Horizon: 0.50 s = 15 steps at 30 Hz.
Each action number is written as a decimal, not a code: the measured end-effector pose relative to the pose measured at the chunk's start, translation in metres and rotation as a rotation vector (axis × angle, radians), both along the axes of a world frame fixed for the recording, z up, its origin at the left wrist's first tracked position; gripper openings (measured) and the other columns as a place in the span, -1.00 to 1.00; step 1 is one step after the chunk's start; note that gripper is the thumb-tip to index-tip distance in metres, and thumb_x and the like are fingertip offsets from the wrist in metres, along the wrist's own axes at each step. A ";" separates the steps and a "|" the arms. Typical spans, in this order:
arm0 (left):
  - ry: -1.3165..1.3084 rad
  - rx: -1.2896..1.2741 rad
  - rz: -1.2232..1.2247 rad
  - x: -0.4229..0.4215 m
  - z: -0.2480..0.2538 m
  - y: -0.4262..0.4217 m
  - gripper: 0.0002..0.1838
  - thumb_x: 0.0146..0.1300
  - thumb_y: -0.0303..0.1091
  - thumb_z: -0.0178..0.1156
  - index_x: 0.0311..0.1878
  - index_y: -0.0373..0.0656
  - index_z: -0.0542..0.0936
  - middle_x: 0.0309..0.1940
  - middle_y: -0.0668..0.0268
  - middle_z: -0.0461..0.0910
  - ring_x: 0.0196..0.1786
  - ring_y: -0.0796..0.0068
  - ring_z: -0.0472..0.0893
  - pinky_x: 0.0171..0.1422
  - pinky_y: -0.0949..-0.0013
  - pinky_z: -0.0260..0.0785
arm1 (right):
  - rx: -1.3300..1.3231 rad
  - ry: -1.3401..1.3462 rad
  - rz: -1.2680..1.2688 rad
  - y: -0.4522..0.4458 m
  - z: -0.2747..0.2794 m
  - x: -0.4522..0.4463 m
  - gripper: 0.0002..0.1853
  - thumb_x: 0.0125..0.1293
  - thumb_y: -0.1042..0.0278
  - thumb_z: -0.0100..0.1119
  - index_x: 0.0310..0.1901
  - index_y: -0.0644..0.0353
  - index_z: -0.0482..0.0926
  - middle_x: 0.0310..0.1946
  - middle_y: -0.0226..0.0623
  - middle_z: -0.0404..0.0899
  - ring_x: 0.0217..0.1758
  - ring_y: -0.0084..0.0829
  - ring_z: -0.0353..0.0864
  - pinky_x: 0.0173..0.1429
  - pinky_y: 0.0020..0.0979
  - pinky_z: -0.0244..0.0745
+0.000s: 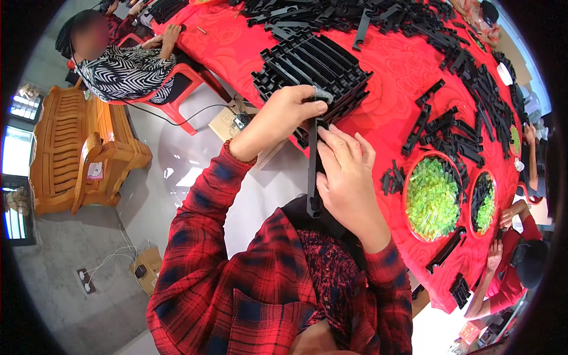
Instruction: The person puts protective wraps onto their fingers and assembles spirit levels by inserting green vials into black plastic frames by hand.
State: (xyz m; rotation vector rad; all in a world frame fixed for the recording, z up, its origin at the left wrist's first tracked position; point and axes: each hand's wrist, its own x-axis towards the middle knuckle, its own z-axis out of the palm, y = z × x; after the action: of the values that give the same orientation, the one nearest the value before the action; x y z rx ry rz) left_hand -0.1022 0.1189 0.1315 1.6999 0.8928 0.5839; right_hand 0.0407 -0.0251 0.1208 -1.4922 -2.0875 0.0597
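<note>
A long black plastic strip [314,171] with notched ends stands almost upright in front of my chest. My right hand [346,171] is closed on its upper half, thumb and fingers along its side. At the strip's top end, my left hand [287,115] is closed in a pinch. A small greyish piece [322,94] shows at its fingertips; its kind is unclear. Just beyond both hands is a stack of black plastic strips [313,62], laid side by side in layers on the red-covered table [390,124].
Loose black strips [420,26] pile up across the table. A round tray [407,201] holds yellow-green clear pieces, beside a smaller tray [472,207] of black and green ones. A seated person [127,71] is at left, another [512,260] at right. A wooden bench [77,154] stands left.
</note>
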 end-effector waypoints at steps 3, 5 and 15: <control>-0.130 -0.090 0.073 -0.009 0.001 0.005 -0.77 0.41 -0.30 0.19 -0.15 -0.32 0.60 -0.38 0.43 0.58 -0.37 0.66 0.56 -0.28 0.48 0.45 | -0.024 0.174 0.002 -0.003 0.006 -0.002 -0.43 0.19 0.41 0.25 0.24 0.41 0.40 0.35 -0.03 0.31 0.34 -0.09 0.38 0.42 -0.04 0.17; -0.204 -0.158 0.153 -0.016 0.005 0.006 -0.77 0.41 -0.29 0.19 -0.15 -0.31 0.61 -0.36 0.42 0.59 -0.36 0.67 0.56 -0.26 0.49 0.46 | -0.046 0.322 -0.024 -0.007 0.005 -0.005 -0.36 0.25 0.36 0.26 0.33 0.41 0.32 0.35 0.04 0.30 0.33 -0.06 0.39 0.39 -0.07 0.23; -0.293 -0.050 0.398 -0.047 -0.007 0.036 -0.74 0.45 -0.25 0.16 -0.07 -0.30 0.62 -0.31 0.39 0.62 -0.31 0.61 0.58 -0.19 0.50 0.46 | -0.042 0.307 -0.126 0.022 -0.033 -0.030 -0.42 0.28 0.38 0.27 0.26 0.41 0.29 -0.17 0.00 0.51 -0.19 -0.03 0.53 -0.09 -0.12 0.38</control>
State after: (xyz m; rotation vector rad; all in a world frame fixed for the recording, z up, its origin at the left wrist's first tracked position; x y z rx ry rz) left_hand -0.1487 0.1549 0.1245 1.3517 1.0257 1.0388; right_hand 0.0110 -0.0036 0.0880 -1.5291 -1.7553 0.2687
